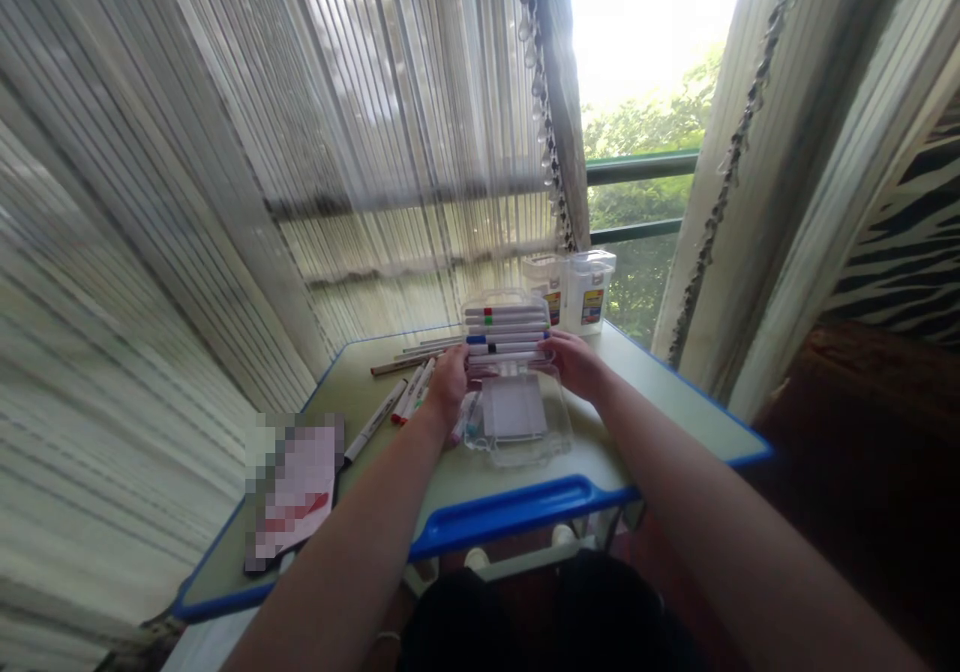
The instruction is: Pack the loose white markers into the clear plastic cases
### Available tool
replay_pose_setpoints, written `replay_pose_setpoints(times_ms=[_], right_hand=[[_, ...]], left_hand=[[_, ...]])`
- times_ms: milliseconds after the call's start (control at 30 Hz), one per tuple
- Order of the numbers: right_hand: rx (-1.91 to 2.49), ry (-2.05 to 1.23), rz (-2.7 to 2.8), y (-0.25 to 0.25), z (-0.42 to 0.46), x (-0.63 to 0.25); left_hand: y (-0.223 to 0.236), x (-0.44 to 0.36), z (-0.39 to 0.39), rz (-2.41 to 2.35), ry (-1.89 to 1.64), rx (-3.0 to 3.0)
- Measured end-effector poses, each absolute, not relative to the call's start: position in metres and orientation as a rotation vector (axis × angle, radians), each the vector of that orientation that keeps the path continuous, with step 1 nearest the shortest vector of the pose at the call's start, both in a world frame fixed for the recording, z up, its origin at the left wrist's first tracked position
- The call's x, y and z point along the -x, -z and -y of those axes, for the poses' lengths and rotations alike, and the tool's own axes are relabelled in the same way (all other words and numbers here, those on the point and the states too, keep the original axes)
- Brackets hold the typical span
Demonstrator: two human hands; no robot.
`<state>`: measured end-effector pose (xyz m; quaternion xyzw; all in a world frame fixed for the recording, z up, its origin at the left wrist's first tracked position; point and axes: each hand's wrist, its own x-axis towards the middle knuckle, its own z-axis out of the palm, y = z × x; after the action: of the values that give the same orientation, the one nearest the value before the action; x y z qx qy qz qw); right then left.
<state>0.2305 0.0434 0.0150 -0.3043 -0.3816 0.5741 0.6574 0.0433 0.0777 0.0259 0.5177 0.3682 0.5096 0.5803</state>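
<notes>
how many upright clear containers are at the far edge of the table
2: the left container, partly hidden behind the open case, and the right container beside it. Another could be hidden behind these.

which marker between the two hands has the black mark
The white marker just below the blue marks; the other clearly coloured marks are red, green or blue.

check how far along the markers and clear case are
Several markers already look lined up in the clear case. In hand: the left hand and right hand are at opposite ends of that row. Left: loose markers lie on the table outside the case, which is open.
</notes>
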Motion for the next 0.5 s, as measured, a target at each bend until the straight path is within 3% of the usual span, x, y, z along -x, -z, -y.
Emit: replay_pose_setpoints(times_ms=[267,500], right_hand=[[0.748,-1.379,0.766,-0.0222,-0.0406,-0.2332],[0.757,-1.245,0.901,-0.0133,-0.0448,-0.2322]], left_hand=[[-0.0255,-0.0423,-0.0769,-0.854,-1.116,-1.223],[-0.0242,-0.0425,-0.0768,-0.881,-1.143,-1.209]])
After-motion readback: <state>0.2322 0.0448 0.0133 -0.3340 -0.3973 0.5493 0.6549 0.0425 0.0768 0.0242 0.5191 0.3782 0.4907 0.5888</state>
